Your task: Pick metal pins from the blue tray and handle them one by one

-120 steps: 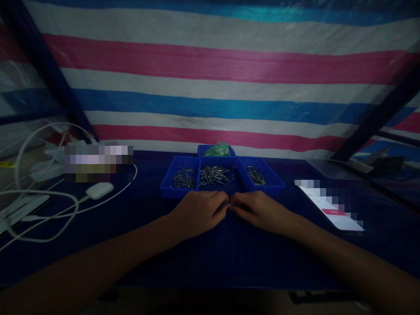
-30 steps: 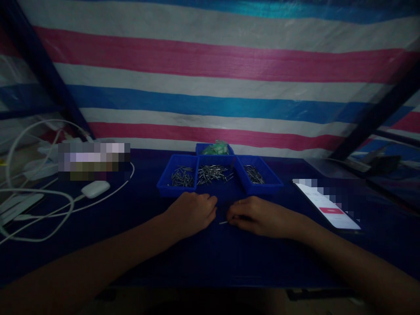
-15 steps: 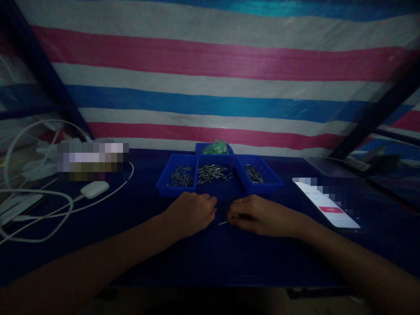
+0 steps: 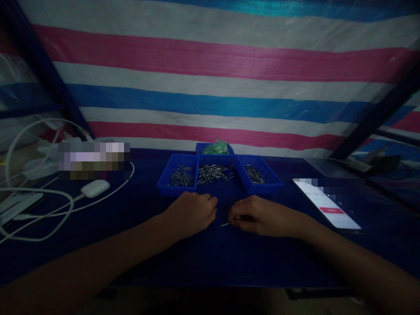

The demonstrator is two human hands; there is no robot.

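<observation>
My right hand (image 4: pixel 254 215) is closed, its fingertips pinching a thin metal pin (image 4: pixel 225 224), nail- or rivet-like, whose end sticks out to the left. Across a small gap, my left hand (image 4: pixel 195 212) rests with curled fingers near the table; anything inside them is hidden. Just beyond my hands, a left blue tray (image 4: pixel 177 190) and a right blue tray (image 4: pixel 265 189) each hold several similar metal pins. Between these trays lies a loose heap of metal pins (image 4: pixel 211 173).
Behind the heap, a blue bin (image 4: pixel 198 148) holds a green plastic bag (image 4: pixel 216 147). A lit phone (image 4: pixel 328 208) lies at right. White cables (image 4: pixel 70 210) and a white charger (image 4: pixel 95 189) occupy the left. Striped sheeting (image 4: pixel 213 65) closes off the back of the dark blue table (image 4: pixel 210 262).
The metal pin's protruding end has shifted very slightly right and down with my right hand. My left hand keeps nearly the same place and pose.
</observation>
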